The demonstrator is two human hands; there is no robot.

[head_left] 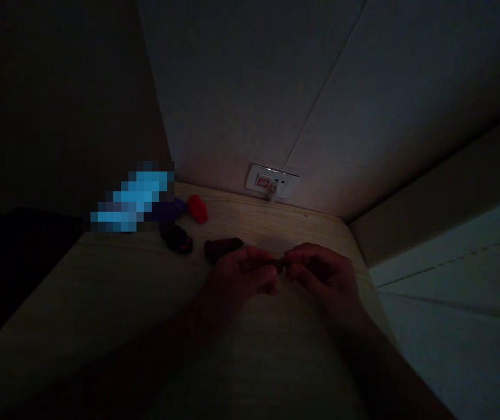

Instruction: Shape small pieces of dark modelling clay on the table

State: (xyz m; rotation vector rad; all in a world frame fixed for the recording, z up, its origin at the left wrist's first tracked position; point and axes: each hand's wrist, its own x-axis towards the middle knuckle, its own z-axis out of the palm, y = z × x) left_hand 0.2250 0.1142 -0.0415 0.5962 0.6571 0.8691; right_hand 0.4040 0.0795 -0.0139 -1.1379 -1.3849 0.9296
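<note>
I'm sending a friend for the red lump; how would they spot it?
Find the wall socket behind the wooden table. Go left along the table's back edge to the red lump, just right of a purple thing. Unlike its neighbours, it is red all over.

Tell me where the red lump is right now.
In the head view, the red lump sits left of centre on the wood-grain tabletop, just right of the purple item and left of the wall socket.
</note>
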